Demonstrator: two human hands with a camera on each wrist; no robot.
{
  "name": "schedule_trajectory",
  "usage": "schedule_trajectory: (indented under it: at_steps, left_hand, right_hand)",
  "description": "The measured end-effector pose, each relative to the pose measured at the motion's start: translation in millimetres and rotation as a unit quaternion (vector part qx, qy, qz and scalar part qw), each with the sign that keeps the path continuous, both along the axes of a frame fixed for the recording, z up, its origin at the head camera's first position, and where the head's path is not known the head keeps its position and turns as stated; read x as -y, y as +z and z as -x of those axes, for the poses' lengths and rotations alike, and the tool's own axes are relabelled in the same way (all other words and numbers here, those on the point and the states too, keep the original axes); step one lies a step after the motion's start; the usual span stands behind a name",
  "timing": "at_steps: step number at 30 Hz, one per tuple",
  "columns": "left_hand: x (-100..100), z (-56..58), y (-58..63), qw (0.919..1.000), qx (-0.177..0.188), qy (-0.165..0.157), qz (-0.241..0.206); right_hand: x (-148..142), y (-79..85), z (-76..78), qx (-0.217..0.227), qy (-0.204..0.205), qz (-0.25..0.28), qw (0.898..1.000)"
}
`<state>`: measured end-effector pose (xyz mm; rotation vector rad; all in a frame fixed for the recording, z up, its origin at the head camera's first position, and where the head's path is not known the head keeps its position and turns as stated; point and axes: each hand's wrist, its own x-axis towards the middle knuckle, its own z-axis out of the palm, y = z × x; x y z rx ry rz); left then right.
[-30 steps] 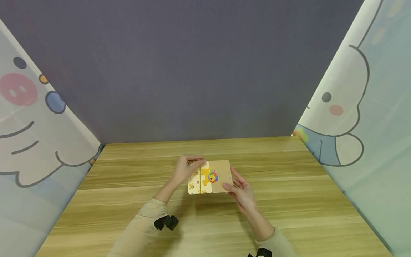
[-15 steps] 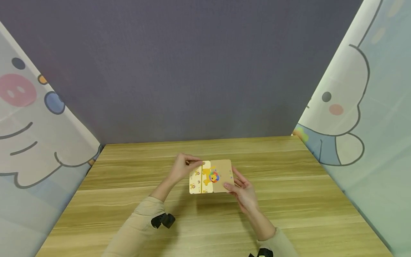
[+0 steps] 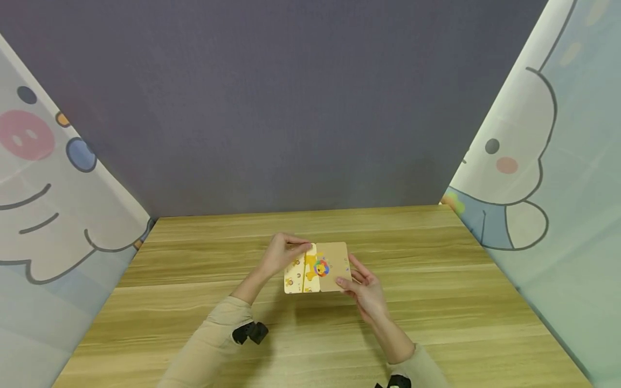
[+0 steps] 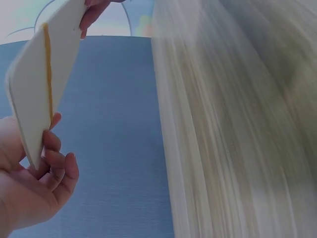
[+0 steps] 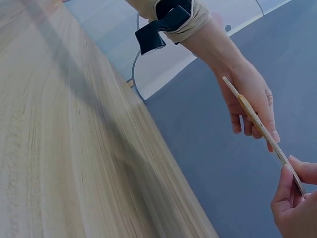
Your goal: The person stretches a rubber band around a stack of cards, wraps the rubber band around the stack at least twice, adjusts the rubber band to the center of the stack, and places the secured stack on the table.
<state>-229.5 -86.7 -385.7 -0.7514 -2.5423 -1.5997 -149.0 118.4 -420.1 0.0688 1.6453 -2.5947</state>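
Board (image 3: 335,257) between left fingers (image 3: 299,249) and right fingers (image 3: 360,265)

table (image 3: 461,302) | yellow-brown wood-grain top | grain running left to right | soft shadow (image 3: 278,334) on near part

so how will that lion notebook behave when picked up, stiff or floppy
Probably fairly stiff: the notebook looks straight edge-on in the right wrist view. Likely light, since it is thin. The band around it should help keep it from flopping open.

Board (image 3: 335,253) cream and tan, yellow lion (image 3: 321,268), 1 yellow band (image 3: 304,269); table (image 3: 446,302) yellow-brown, grained.
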Motion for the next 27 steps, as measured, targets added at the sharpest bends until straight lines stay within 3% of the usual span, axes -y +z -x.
schedule_trajectory:
  at_steps: [3, 10, 14, 19, 22, 27]
  left_hand:
    - [0, 0.2, 3.1, 0.9995, -0.028, 0.012, 0.011]
    - [-1, -2.8, 11.3, 0.9925, -0.084, 0.072, 0.051]
    - [-3, -9.2, 16.1, 0.9883, -0.105, 0.094, 0.059]
    - [-6, -22.3, 21.3, 0.9836, -0.139, 0.11, 0.036]
    - [-8, -32.0, 21.8, 0.9851, -0.125, 0.118, 0.001]
    - [-10, -48.5, 19.2, 0.9849, -0.047, 0.137, -0.095]
  right_hand:
    - [1, -0.1, 0.4, 0.001, -0.003, 0.007, 1.0]
    - [1, -2.9, 1.7, -0.017, -0.002, 0.001, 1.0]
    - [1, -4.3, 2.9, -0.011, -0.009, -0.003, 1.0]
    - [1, -3.4, 5.7, 0.018, -0.035, 0.008, 0.999]
    - [2, -1.9, 8.1, 0.029, -0.045, 0.011, 0.999]
    - [1, -0.6, 12.5, 0.033, -0.05, 0.015, 0.998]
